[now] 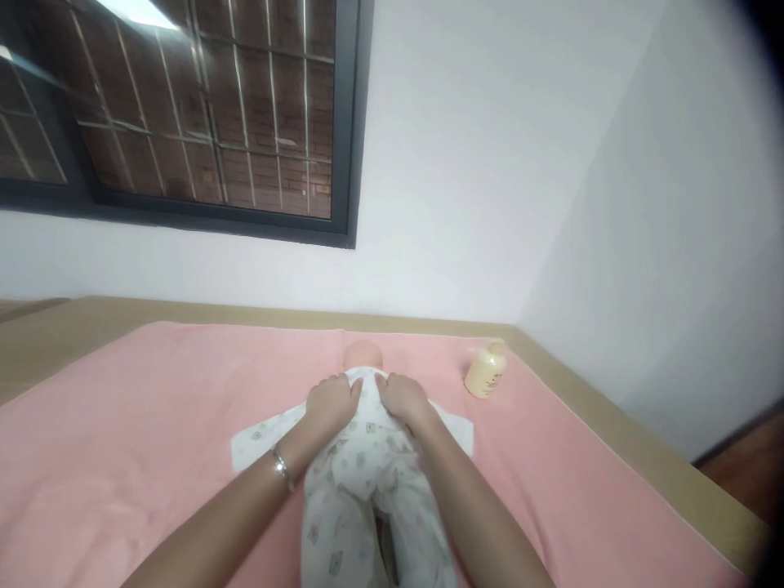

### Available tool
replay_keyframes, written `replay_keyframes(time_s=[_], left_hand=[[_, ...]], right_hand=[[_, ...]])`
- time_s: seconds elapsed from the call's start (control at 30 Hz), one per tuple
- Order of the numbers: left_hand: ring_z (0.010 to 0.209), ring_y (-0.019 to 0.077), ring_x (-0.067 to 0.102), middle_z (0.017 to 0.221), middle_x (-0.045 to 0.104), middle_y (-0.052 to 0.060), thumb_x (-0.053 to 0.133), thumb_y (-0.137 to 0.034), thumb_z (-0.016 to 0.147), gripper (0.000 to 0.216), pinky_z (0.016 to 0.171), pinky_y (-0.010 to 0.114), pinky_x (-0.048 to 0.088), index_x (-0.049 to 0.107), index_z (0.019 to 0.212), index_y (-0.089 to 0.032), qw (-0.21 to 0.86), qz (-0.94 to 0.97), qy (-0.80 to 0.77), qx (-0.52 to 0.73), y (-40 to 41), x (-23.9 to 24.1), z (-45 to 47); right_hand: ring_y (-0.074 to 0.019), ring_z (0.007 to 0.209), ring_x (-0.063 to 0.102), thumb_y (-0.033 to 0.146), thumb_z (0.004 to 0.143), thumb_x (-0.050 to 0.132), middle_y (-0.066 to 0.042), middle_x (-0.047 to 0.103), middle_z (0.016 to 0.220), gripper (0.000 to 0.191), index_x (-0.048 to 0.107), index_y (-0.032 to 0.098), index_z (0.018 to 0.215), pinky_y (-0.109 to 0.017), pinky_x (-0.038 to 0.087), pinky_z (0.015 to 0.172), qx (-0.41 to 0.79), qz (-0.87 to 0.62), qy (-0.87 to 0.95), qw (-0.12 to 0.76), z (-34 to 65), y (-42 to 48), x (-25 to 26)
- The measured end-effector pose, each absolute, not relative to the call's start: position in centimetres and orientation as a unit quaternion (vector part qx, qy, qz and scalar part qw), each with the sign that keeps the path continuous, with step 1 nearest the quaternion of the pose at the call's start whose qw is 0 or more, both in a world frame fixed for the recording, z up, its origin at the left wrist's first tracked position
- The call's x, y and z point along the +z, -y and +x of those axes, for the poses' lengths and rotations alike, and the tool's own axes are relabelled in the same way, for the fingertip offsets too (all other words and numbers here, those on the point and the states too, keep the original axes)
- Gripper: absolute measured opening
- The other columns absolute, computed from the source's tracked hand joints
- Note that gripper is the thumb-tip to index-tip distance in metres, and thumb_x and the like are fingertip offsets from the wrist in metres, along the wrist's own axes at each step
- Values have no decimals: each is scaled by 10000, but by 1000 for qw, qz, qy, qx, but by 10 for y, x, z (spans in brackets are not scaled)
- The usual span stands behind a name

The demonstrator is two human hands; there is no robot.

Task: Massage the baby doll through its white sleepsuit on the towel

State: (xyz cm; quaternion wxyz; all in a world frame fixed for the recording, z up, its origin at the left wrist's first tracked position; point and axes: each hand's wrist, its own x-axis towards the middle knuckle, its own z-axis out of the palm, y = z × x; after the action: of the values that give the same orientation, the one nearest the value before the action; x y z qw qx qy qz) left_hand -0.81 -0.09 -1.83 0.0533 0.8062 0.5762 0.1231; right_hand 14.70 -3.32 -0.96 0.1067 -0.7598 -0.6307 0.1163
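Observation:
A bald baby doll (363, 354) lies lengthwise in front of me, its head away from me. It is dressed in a white patterned baby top (371, 415) and matching white trousers (343, 531). My left hand (334, 400), with a silver bracelet at the wrist, is closed on the top's left shoulder, thumb toward the middle. On the other shoulder my right hand (401, 396) is closed in the same way. Both sleeves spread out sideways past my wrists. My forearms partly cover the sleeves, and the fingertips are hidden.
Beneath the doll is a pink cloth (184, 392) with soft creases, laid over a light wooden surface (661, 457). A pale yellow pump bottle (486, 371) stands on the cloth at the right. Behind are a white wall (441, 204) and a dark-framed window (346, 163) with bars.

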Motion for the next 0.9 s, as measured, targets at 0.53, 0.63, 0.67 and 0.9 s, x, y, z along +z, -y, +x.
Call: replay_keyframes(time_s=[0.53,0.63,0.67,0.9], left_hand=[[962,290,637,1056,671,197,242,-402,956,520,824,376,441,642,1066,-87,39,823,-556,114,17,-8,-5],[913,287,658,1022,692,176,138,-552,939,681,747,365,467,668,1023,-133,157,786,-592,83,-8,-9,-12],[895,294,663,998,698,175,115,-567,934,710,732,374,471,676,1002,-137,162,778,-602,72,-12,-10,-12],[946,317,636,1019,668,191,227,-407,957,527,808,421,453,627,1056,-79,12,803,-588,95,15,-16,-3]], right_hand=[[-316,1116,578,567,953,100,-219,622,1187,758,626,66,1173,-407,414,917,183,-745,630,119,156,22,-14],[-352,1086,573,521,949,208,-233,627,1147,654,618,54,1153,-453,401,910,118,-752,639,111,145,40,-7],[-352,1074,573,517,936,259,-230,625,1146,618,616,60,1150,-450,407,900,100,-743,654,107,141,46,-4],[-326,1050,589,522,936,245,-212,627,1154,616,627,83,1140,-412,422,876,122,-719,676,104,142,49,-1]])
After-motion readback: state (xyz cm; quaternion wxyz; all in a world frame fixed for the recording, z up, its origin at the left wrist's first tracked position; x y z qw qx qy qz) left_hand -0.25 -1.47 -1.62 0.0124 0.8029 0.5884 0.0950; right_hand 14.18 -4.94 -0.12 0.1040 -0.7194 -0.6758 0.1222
